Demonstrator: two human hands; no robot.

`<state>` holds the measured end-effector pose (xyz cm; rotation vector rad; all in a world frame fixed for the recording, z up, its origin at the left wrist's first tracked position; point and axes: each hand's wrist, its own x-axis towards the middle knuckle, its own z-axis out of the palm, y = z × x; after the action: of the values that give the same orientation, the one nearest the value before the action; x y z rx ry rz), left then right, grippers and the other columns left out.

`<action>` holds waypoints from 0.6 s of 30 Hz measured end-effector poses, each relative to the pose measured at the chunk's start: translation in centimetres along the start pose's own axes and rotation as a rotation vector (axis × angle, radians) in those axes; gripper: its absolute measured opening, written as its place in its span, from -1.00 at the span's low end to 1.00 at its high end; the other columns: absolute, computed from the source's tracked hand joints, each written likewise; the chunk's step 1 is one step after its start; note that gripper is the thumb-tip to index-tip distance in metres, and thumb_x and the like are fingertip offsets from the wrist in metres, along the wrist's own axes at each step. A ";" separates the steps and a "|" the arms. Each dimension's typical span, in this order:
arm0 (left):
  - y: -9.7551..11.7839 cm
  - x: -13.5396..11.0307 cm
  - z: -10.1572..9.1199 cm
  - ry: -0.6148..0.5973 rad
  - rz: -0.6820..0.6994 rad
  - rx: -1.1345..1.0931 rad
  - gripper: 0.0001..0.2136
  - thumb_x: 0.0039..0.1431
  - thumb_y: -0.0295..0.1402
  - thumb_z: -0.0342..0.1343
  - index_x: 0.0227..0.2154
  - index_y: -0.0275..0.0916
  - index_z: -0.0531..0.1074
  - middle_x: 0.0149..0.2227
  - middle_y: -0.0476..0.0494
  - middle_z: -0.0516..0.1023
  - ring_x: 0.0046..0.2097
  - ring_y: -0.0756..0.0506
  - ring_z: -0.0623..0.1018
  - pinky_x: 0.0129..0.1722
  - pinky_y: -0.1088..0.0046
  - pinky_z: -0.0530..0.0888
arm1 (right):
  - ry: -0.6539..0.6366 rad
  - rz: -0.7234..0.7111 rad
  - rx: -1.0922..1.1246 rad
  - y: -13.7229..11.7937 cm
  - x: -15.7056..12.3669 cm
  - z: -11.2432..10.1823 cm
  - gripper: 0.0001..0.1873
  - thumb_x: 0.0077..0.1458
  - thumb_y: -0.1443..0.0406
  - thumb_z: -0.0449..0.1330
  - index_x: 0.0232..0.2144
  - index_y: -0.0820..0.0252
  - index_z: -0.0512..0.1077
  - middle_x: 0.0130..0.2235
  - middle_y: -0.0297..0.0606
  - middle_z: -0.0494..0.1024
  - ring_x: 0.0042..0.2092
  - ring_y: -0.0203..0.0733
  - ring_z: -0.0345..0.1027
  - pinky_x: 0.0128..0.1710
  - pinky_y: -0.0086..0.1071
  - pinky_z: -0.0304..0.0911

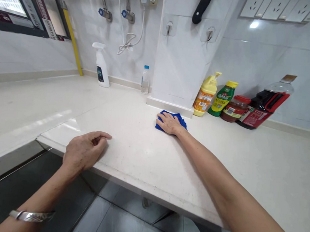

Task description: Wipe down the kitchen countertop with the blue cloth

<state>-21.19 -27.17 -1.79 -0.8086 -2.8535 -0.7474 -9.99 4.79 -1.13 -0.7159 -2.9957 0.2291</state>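
The blue cloth [181, 119] lies on the far side of the table [139, 155], bunched just in front of the foot of the white pillar [182, 67]. The right hand [168, 123] is flat on it, fingers spread and pressing down rather than gripped round it. The left hand [85, 149] is at the table's near edge, fingers curled and thumb drawn up close to the index finger. It shows nothing in it, but its palm is hidden, so I cannot tell how tightly it is closed.

The wiping looks under way, not finished. A few faint specks remain nearer the front edge; which parts are already wiped cannot be told.

Six containers stand along the far side, all capped or topped. At left, the white spray bottle [102, 67] hides its contents; the small clear bottle [145, 82] seems to hold some clear liquid. Right of the pillar come a yellow pump bottle [205, 94], a green squeeze bottle [222, 98], a red-lidded jar [235, 108] with reddish-brown contents, and a large bottle [262, 100] of dark liquid, clear near its neck.
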 end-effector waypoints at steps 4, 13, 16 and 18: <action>0.1 -0.2 0.0 -0.002 -0.004 -0.029 -0.70 0.17 -0.22 -0.01 -0.21 -0.01 0.64 -0.48 -0.02 0.53 -0.32 -0.16 0.50 -0.30 0.33 0.31 | 0.016 0.034 -0.015 0.5 1.1 0.3 -0.35 0.39 -0.02 -0.24 0.40 0.04 0.11 0.47 -0.09 -0.03 0.46 0.12 -0.20 0.36 0.26 -0.23; 0.5 -0.6 -0.6 -0.031 0.018 -0.059 -0.66 0.14 -0.24 -0.04 -0.20 -0.03 0.64 -0.46 -0.04 0.56 -0.35 -0.15 0.49 -0.32 0.35 0.30 | 0.027 0.041 -0.050 -1.2 -1.3 0.5 -0.35 0.40 0.01 -0.24 0.38 0.13 0.13 0.44 0.03 0.03 0.44 0.20 -0.15 0.33 0.30 -0.18; 0.5 -0.5 -0.6 -0.011 0.007 -0.052 -0.65 0.15 -0.22 -0.04 -0.19 -0.01 0.64 -0.42 -0.04 0.59 -0.33 -0.16 0.51 -0.33 0.36 0.32 | 0.024 0.012 -0.034 -2.3 -3.5 0.4 -0.34 0.40 0.01 -0.23 0.40 0.14 0.12 0.45 0.05 -0.01 0.45 0.20 -0.17 0.33 0.29 -0.19; 0.4 -0.4 -0.5 -0.012 0.002 -0.037 -0.65 0.15 -0.21 -0.04 -0.16 0.00 0.64 -0.39 -0.05 0.60 -0.32 -0.17 0.52 -0.33 0.36 0.33 | 0.021 0.006 -0.027 -3.0 -5.1 0.2 -0.33 0.40 0.00 -0.23 0.41 0.14 0.10 0.46 0.04 -0.03 0.45 0.20 -0.18 0.33 0.29 -0.20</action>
<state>-20.66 -27.32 -1.22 -0.8233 -2.8576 -0.8005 -6.75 -0.17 -0.97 -0.7246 -2.9835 0.1801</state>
